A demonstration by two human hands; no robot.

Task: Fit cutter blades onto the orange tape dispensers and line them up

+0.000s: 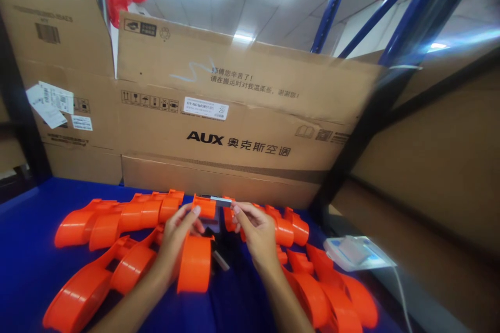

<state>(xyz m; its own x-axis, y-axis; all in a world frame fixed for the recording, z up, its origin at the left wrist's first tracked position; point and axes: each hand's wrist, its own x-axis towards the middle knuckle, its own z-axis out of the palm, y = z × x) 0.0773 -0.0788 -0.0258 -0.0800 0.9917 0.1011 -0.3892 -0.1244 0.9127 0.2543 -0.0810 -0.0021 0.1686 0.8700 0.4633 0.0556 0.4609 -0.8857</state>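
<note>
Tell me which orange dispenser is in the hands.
The middle dispenser, upright between the left hand and right hand, whose fingertips pinch the grey strip at its top. The other dispensers lie on the blue table.

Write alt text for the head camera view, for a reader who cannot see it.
Two bare hands work on an orange tape dispenser: the left hand grips its head, and the right hand pinches a metal blade strip there. More orange dispensers lie around on the blue table, with AUX cardboard boxes behind.
</note>
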